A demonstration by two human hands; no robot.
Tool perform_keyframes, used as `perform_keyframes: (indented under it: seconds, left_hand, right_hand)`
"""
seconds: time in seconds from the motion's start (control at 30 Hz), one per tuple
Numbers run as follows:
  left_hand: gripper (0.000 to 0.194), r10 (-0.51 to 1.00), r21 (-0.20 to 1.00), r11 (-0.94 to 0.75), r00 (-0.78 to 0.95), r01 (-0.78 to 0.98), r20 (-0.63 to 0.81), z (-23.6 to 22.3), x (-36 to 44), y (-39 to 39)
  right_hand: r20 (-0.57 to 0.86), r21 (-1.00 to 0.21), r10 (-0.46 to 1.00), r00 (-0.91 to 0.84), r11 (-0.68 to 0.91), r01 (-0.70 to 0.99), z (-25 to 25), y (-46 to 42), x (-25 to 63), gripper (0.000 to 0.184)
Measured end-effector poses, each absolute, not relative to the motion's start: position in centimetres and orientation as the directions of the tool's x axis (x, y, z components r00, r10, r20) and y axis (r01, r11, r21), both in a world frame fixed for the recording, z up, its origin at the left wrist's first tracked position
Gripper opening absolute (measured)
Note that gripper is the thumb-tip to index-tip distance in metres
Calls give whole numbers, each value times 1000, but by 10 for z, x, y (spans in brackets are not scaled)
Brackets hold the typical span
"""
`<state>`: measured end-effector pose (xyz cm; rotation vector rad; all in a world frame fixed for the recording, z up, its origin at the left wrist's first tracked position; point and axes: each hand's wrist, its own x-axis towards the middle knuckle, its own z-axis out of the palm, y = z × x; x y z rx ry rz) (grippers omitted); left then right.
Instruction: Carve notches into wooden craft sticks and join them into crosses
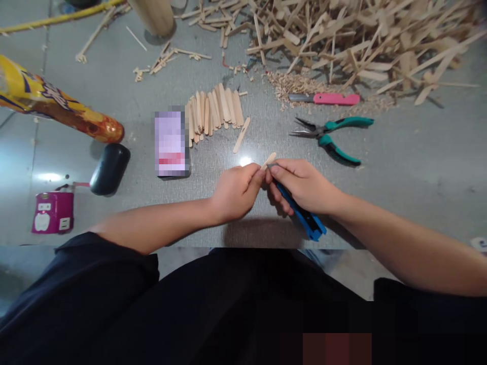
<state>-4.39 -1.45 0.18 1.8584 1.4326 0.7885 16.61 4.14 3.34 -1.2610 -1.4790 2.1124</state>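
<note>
My left hand [238,190] pinches a short wooden craft stick [270,159], whose rounded tip points up and away from me. Wrapped round a blue utility knife [299,210] is my right hand [300,185], with the blade end close to the stick and mostly hidden by the fingers. The two hands meet near the front edge of the table. Just beyond them lies a single craft stick [241,135] with a dark mark on it. A row of craft sticks [215,111] is laid out side by side farther back.
Teal-handled pliers [319,133] and a pink cutter [337,99] lie right. A large heap of sticks [342,40] and wood shavings [289,86] fill the back right. On the left are a phone [171,142], a black case [110,169], a yellow packet [57,99] and a purple adapter [53,213].
</note>
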Motion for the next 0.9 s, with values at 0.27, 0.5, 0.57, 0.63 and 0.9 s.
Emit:
perform_keyframes:
  seconds: [0.27,0.5,0.57,0.63,0.9]
  left_hand:
    - [45,983,836,-152,169,528,72,-10,-41,-7]
    - [47,986,868,-168,82,468,146,-16,-36,5]
    - [47,986,883,-164,79,439,144,-16,-35,10]
    - [47,985,898,-169,87,406,147,-17,-34,14]
    - [51,996,942,-68,75,328,45,-22,-23,30]
  right_hand:
    - [-485,-871,677,-553,-429,238,35,45,161,33]
    - [-407,-913,728,-552,-339,227,39,53,160,31]
    - [-372,-928,740,-561,-316,197,36,57,160,28]
    - [-349,-937,746,-567,-294,190,33,61,161,27]
    - [-304,-953,756,-580,-250,173,24,71,163,24]
